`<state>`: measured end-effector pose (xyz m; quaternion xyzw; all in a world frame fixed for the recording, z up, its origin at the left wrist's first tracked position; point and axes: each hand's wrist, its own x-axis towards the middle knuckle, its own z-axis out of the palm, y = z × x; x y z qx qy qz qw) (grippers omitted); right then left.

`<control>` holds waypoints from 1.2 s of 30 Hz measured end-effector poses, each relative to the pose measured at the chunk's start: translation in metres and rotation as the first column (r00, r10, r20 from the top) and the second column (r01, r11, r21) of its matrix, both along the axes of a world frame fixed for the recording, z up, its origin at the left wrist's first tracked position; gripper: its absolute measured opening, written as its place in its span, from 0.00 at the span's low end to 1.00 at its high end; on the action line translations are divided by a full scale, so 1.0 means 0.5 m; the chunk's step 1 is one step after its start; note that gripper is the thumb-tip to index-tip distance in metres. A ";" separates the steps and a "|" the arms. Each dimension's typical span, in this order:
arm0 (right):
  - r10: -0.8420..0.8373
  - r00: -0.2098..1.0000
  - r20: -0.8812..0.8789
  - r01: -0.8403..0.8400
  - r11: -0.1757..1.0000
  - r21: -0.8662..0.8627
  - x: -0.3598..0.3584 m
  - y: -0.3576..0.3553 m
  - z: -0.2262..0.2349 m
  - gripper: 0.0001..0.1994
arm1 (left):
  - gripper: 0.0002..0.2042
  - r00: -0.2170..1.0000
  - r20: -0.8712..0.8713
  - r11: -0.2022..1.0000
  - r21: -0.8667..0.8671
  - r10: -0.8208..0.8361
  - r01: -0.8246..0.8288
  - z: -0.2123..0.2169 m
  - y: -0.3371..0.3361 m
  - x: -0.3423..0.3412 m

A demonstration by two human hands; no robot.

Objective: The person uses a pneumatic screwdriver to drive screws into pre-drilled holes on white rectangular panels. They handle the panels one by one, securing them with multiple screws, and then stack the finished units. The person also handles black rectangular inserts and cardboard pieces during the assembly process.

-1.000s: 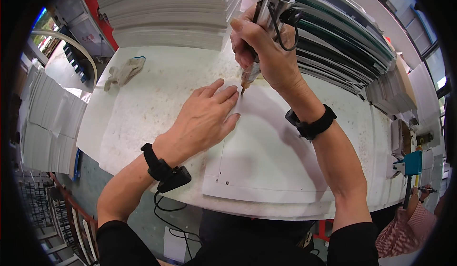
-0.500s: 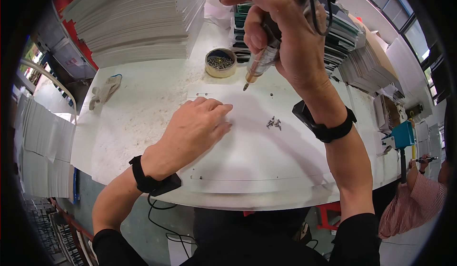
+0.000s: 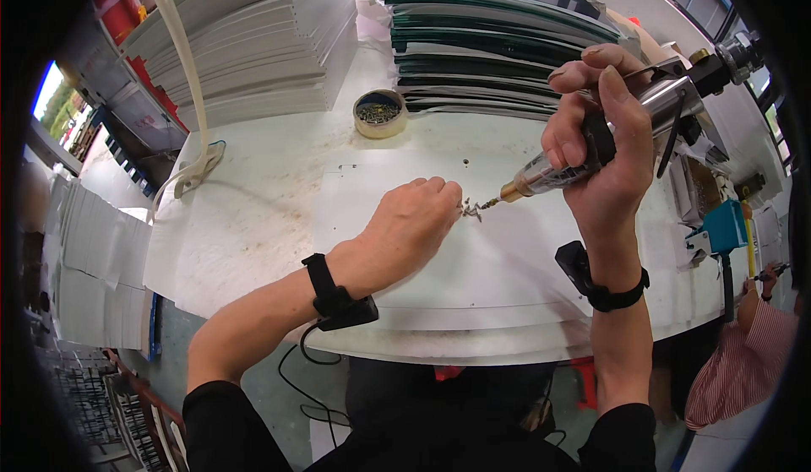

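Observation:
A power screwdriver (image 3: 553, 172) with a silver body and brass-coloured nose is gripped in my right hand (image 3: 612, 138). Its bit points left and down, right at a small pile of loose screws (image 3: 471, 210). My left hand (image 3: 410, 223) is at the left of that pile, its fingers bent and drawn together at the screws; what lies between the fingertips is hidden. Beneath both hands lies a flat white panel (image 3: 397, 282) with small holes. Behind the panel stands a round tub (image 3: 380, 126) holding many more small screws.
Tall stacks of white panels (image 3: 253, 58) and dark green-edged panels (image 3: 498, 41) stand at the back. A work glove (image 3: 198, 168) lies left on the table. More stacked white sheets (image 3: 97, 261) stand at far left. A teal tool (image 3: 725, 225) and another person's striped sleeve (image 3: 739, 371) are at right.
My right hand has brought the screwdriver down and right, its bit now at the screws. My left hand has moved right to the pile, its fingers closing together.

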<state>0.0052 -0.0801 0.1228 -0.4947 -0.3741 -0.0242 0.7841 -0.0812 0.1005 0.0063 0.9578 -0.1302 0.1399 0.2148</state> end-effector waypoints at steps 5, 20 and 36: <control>0.169 0.985 0.034 -0.172 0.974 0.150 -0.024 -0.025 -0.028 0.15 | 0.02 0.920 -0.391 0.869 -0.449 0.018 -0.207 0.057 0.003 -0.097; 0.454 0.891 -0.011 -0.434 0.859 0.271 -0.141 0.081 -0.037 0.14 | 0.08 0.939 -0.314 0.050 -0.950 -0.143 -0.310 -0.006 0.039 -0.286; 0.352 0.931 -0.100 -0.362 0.924 -0.125 -0.167 0.036 -0.025 0.11 | 0.12 0.991 -0.110 0.717 -0.685 0.074 -0.129 -0.028 -0.056 -0.259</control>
